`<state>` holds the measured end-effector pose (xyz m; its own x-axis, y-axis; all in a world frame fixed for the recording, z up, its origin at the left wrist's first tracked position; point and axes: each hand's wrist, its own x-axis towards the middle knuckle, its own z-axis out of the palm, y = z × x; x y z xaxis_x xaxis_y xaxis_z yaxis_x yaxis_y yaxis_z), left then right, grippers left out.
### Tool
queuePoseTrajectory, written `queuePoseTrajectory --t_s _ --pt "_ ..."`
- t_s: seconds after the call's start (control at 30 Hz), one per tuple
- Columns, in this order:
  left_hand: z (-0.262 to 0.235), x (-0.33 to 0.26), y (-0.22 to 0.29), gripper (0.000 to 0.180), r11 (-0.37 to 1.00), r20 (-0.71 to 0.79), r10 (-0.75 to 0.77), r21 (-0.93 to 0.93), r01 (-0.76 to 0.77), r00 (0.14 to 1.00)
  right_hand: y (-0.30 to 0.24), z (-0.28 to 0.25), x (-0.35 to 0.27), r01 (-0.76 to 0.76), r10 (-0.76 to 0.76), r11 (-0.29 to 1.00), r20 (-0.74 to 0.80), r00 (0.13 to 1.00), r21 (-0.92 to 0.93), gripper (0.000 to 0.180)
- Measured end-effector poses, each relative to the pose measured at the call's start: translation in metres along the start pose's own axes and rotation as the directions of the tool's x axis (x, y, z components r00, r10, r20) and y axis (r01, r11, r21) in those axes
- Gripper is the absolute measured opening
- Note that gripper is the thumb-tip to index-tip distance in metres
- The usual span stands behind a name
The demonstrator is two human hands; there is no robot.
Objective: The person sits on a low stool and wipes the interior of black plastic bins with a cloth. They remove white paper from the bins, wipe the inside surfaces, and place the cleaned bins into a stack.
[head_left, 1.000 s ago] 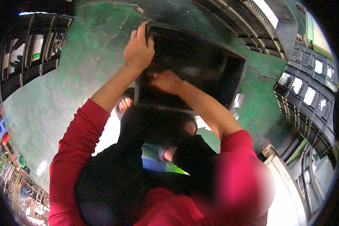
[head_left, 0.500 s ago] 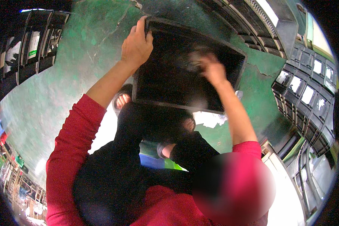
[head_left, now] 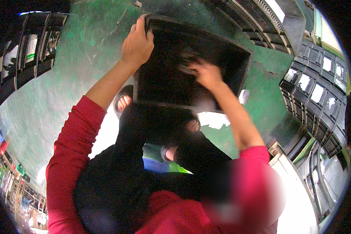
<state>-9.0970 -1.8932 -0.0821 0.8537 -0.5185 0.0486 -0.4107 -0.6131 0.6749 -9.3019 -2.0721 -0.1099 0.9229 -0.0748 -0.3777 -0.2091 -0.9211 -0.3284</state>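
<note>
A black rectangular crate (head_left: 163,104) rests in front of me above my feet, its open side facing me. At its far left corner, my left hand (head_left: 137,46) is closed on the rim, thumb inside and fingers outside. My right hand (head_left: 207,75) reaches into the crate and is smeared by motion. Its fingers are closed on a greyish wad (head_left: 186,64), too blurred to name, over the dark inner bottom. Detail inside the crate is lost in the dark.
Stacks of black crates stand at the right (head_left: 314,91) and left (head_left: 27,50). More dark crates (head_left: 257,27) line the far right. White paper scraps (head_left: 214,120) lie by the crate's near edge on the worn green floor (head_left: 93,39). A blue and green object (head_left: 156,165) lies between my legs.
My right hand has moved left inside the crate with the greyish wad. My left hand keeps its hold on the rim. The whole view has shifted slightly.
</note>
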Motion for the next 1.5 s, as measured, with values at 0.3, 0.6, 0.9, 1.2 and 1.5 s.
queuePoseTrajectory --t_s 0.3,0.6,0.9,1.2,1.5 --pt "0.009 -0.003 0.003 0.045 1.0 -0.045 -0.003 -0.012 0.003 0.999 -0.066 0.056 0.022 0.304 -0.318 0.947 0.196 0.928 0.101 0.03" --pt "-0.005 0.002 0.011 0.045 0.999 0.056 0.03 0.015 -0.031 0.998 -0.057 0.016 -0.01 0.117 -0.162 0.978 0.276 0.947 0.173 0.037" --pt "-0.002 -0.001 0.017 0.049 1.0 0.024 0.007 -0.029 -0.006 1.0 -0.007 0.073 -0.021 -0.01 0.026 0.987 -0.1 0.995 0.162 0.044" --pt "0.011 0.006 0.001 0.048 0.998 -0.016 0.054 0.014 -0.054 0.998 -0.039 0.001 0.066 -0.209 0.225 0.973 -0.206 0.952 0.095 0.027" --pt "0.012 0.005 -0.002 0.048 0.995 -0.011 0.075 0.064 -0.074 0.997 0.071 0.012 0.005 -0.481 0.321 0.701 -0.37 0.872 -0.526 0.026"
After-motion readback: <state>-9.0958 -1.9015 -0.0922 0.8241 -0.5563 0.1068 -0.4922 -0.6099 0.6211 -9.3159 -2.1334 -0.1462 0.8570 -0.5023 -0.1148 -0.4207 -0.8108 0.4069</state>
